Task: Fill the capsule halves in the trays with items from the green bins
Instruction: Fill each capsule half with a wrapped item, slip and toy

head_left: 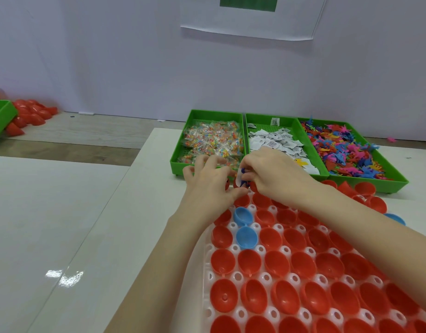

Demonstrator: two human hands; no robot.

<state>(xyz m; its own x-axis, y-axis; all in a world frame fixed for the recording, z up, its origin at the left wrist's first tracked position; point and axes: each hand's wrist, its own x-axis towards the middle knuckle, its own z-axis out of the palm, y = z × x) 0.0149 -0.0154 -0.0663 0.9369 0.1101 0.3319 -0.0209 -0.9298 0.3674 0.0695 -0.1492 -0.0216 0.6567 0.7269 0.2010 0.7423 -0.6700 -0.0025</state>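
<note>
A white tray (pixel 236 276) holds several open red capsule halves (pixel 254 261) and two blue halves (pixel 246 237). Behind it stand three green bins: clear candy packets (pixel 213 140), white paper sachets (pixel 274 140), and small colourful toy figures (pixel 346 147). My right hand (pixel 276 175) pinches a dark blue toy figure (pixel 243 177) with a white sachet over the tray's far left corner. My left hand (pixel 208 181) hovers beside it, fingers spread and relaxed, thumb near a red half at that corner.
Loose red halves (pixel 365 189) and a blue one (pixel 395 218) lie right of the tray. At the far left sit another green bin (pixel 0 116) and a heap of red capsule halves (pixel 30 114). A pink figure (pixel 391 139) lies behind the bins.
</note>
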